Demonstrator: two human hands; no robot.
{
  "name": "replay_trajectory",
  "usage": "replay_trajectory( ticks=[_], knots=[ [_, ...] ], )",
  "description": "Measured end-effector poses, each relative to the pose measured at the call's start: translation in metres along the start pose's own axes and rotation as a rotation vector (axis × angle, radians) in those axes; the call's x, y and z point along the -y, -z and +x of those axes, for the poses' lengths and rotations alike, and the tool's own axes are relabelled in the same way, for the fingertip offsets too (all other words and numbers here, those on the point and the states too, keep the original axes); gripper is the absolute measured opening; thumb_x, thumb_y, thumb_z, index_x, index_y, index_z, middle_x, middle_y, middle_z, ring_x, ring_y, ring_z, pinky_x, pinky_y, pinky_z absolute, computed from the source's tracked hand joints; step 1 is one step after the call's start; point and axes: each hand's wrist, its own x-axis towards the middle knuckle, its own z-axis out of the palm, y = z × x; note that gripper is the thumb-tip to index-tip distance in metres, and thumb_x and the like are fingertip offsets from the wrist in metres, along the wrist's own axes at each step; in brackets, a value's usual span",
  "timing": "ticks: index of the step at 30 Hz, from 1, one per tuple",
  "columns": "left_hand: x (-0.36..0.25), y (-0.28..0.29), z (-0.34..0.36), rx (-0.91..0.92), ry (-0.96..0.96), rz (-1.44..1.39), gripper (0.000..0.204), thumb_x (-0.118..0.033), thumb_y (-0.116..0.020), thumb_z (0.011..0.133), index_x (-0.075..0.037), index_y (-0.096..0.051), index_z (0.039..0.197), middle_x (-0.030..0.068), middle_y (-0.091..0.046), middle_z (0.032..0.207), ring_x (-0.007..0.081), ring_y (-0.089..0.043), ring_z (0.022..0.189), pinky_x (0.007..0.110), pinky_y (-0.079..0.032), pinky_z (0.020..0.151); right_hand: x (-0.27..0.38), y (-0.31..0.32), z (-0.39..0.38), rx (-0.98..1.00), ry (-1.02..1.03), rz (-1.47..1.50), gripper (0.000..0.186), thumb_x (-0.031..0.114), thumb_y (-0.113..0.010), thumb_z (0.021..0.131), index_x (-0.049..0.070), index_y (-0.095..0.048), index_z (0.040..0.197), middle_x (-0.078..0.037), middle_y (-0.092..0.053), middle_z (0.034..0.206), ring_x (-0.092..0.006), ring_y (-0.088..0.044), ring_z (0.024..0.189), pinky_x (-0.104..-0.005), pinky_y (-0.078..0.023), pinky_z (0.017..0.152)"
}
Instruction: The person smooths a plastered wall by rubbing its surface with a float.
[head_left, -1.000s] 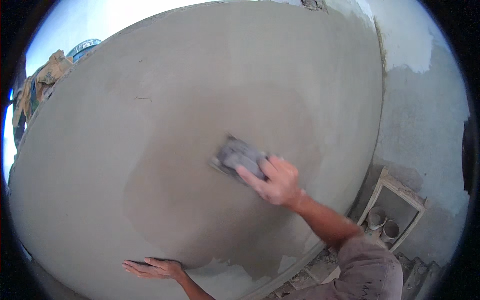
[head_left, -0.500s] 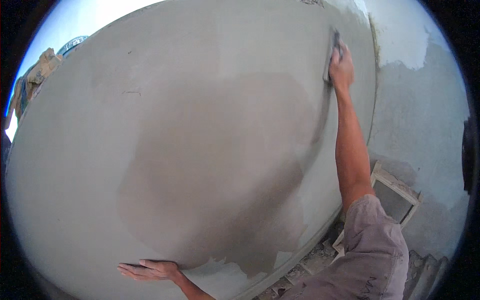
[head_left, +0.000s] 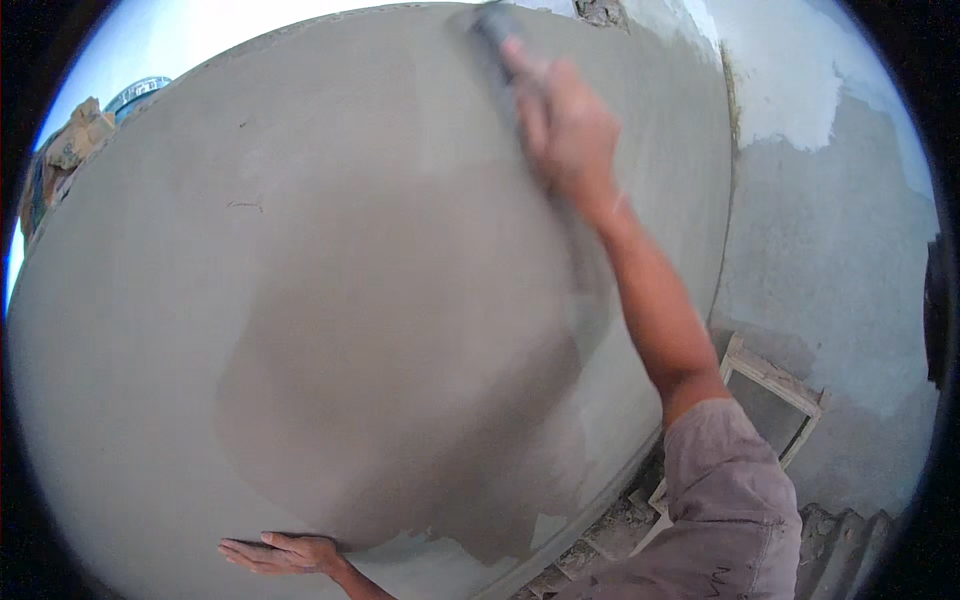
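A grey plastered wall (head_left: 360, 300) fills most of the view, with a darker, damp-looking patch over its middle. My right hand (head_left: 575, 135) is raised to the wall's upper part, its fingers closed round the handle of a plastering trowel (head_left: 492, 38). The trowel is smeared by motion, and its blade lies along the wall, partly hidden by my hand. Low on the wall, my left hand (head_left: 283, 553) rests flat against the plaster, fingers stretched out to the left, holding nothing.
At the right stands an adjoining, partly coated wall (head_left: 790, 250). A wooden frame (head_left: 775, 385) leans below it, beside corrugated sheets (head_left: 845, 545). Rubble (head_left: 610, 530) lies along the wall's foot. Brown crumpled sacking (head_left: 80, 140) and a blue round container (head_left: 140, 92) sit at the top left edge.
My right hand has swept the trowel left and slightly up across the wall, away from the right-hand corner. My left hand stays flat on the plaster; the whole view has shifted a little.
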Motion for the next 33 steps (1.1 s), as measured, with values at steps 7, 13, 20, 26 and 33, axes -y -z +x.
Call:
replay_trajectory(
  ticks=[7,13,20,26,33],
  knots=[
    [0.001,0.001,-0.001,0.007,-0.01,-0.007,0.062,-0.042,-0.033,0.109,-0.004,-0.035,0.158,0.0165,-0.034,0.163,0.034,-0.027,0.152,0.05,-0.021,0.123,-0.12,0.007,-0.037,-0.084,-0.472,-0.149,0.04,0.025,-0.056,0.1,0.018,-0.061,0.139,-0.016,-0.065,0.133,-0.0356,-0.062,0.121,-0.043,-0.05,0.099],
    [0.001,0.0,0.0,0.014,0.025,-0.015,0.064,-0.044,-0.033,0.109,-0.002,-0.036,0.157,0.0176,-0.034,0.163,0.035,-0.026,0.152,0.052,-0.021,0.123,0.015,0.049,-0.143,-0.07,-0.613,0.064,0.042,0.011,-0.061,0.097,0.008,-0.061,0.139,-0.018,-0.067,0.113,-0.0314,-0.067,0.099,-0.0378,-0.052,0.087],
    [-0.005,0.005,0.001,0.029,0.034,-0.052,0.069,-0.05,-0.035,0.108,-0.001,-0.036,0.157,0.0198,-0.034,0.162,0.0375,-0.026,0.151,0.054,-0.02,0.122,0.188,0.022,-0.069,0.114,0.529,0.31,0.057,0.02,-0.068,0.081,0.029,-0.065,0.137,0.002,-0.048,0.078,-0.015,-0.051,0.064,-0.0267,-0.038,0.051],
    [-0.011,0.008,0.002,0.031,0.076,-0.073,0.068,-0.049,-0.034,0.108,-0.001,-0.035,0.157,0.0205,-0.031,0.163,0.0389,-0.025,0.151,0.055,-0.018,0.122,0.273,-0.025,0.04,-0.055,0.678,0.411,0.035,0.019,-0.062,0.09,0.022,-0.067,0.125,-0.002,-0.062,0.094,-0.0197,-0.063,0.083,-0.0303,-0.047,0.062],
    [-0.01,0.008,0.004,0.044,0.067,-0.074,0.067,-0.047,-0.035,0.108,-0.002,-0.035,0.157,0.0219,-0.03,0.163,0.0392,-0.024,0.152,0.055,-0.017,0.123,0.074,-0.017,0.026,0.004,0.02,0.055,0.043,0.012,-0.063,0.096,0.024,-0.065,0.136,-0.004,-0.073,0.119,-0.0225,-0.071,0.099,-0.0334,-0.056,0.083]
  ],
)
